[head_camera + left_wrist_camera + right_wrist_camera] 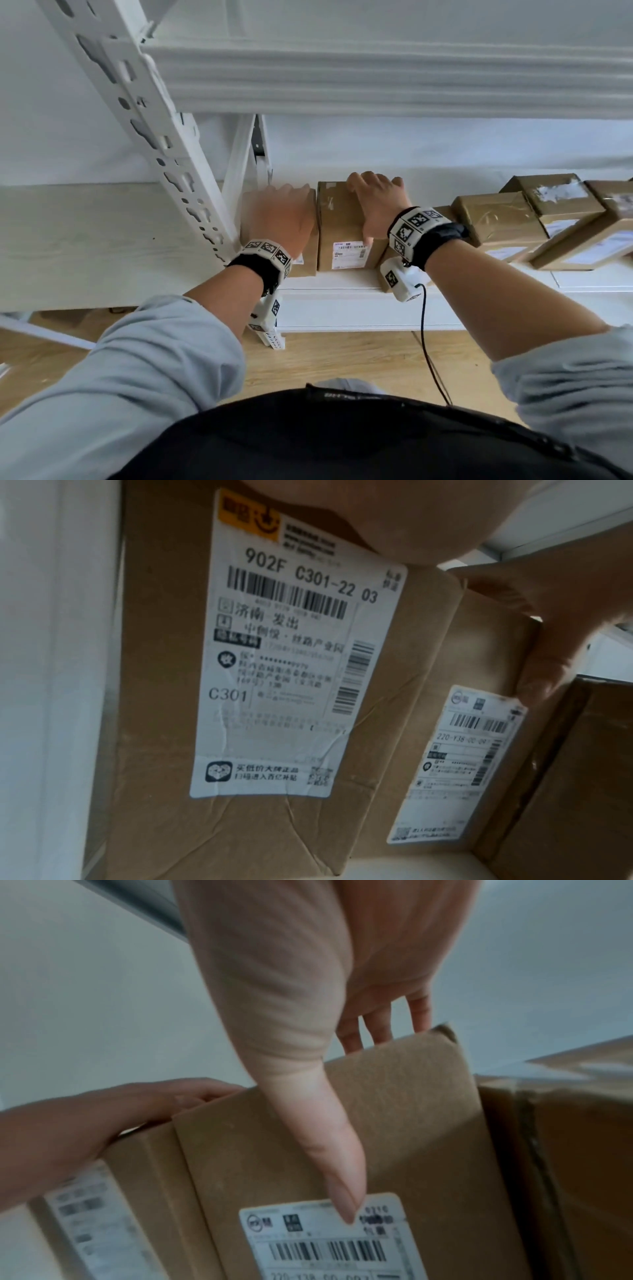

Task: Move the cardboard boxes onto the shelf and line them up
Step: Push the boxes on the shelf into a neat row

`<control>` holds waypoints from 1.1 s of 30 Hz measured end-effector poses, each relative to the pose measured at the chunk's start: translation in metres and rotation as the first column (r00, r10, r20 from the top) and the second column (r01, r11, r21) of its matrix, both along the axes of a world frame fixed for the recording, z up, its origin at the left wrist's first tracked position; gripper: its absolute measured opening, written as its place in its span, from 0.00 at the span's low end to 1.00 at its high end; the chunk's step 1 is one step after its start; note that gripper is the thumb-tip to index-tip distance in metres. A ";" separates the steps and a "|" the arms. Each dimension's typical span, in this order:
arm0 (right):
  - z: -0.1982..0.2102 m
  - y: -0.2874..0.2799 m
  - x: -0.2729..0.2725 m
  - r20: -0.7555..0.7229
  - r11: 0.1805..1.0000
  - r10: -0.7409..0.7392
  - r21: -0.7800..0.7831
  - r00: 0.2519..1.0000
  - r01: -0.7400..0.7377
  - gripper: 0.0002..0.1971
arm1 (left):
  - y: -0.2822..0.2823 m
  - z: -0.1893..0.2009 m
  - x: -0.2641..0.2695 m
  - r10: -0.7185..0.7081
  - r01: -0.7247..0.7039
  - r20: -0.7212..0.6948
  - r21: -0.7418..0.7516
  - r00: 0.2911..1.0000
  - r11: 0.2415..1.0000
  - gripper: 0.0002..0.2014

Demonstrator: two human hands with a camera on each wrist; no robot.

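Cardboard boxes (346,222) — five plain on shelf (342,284); left hand (281,219), right hand (376,202) each grip one.

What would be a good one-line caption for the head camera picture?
Two hands, left hand and right hand, rest on neighbouring cardboard boxes on a white shelf.

Right hand (308,1001) grips middle box (359,1137): thumb down front face, tip on shipping label (329,1240), fingers over top edge. Left hand (103,1118) on top of left box (137,1177), touching middle box. Taped box (575,1137) just right.
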State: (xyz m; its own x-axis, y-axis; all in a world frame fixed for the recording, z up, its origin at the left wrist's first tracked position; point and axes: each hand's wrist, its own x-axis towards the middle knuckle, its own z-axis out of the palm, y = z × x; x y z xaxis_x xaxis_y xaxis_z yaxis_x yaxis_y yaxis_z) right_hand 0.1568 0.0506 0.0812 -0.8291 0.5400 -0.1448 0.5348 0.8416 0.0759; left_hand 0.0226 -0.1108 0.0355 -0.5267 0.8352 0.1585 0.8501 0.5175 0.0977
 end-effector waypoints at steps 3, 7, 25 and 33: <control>-0.001 -0.008 0.008 -0.012 1.000 -0.005 0.004 1.000 0.005 0.55 | -0.003 -0.001 0.003 -0.012 0.011 -0.011 -0.057 1.000 0.998 0.31; 0.002 -0.016 0.012 -0.003 1.000 0.004 0.010 1.000 -0.004 0.55 | -0.011 -0.003 0.002 -0.050 0.045 -0.036 -0.115 0.998 0.992 0.34; -0.003 -0.033 0.034 -0.053 1.000 -0.008 0.010 0.999 0.008 0.54 | -0.022 0.002 0.005 -0.133 0.129 -0.046 -0.087 0.990 0.988 0.36; 0.011 -0.006 0.077 -0.115 0.972 -0.141 -0.204 0.983 0.115 0.77 | 0.000 0.030 0.030 -0.155 0.153 -0.019 -0.067 0.988 0.986 0.41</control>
State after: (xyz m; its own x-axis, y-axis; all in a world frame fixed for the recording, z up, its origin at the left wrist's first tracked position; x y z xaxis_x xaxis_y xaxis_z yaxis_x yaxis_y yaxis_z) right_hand 0.2335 0.0442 0.0918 -0.7733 0.6145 -0.1560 0.6337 0.7569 -0.1595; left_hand 0.0524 -0.1105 0.0659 -0.3876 0.9149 0.1125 0.9218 0.3848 0.0465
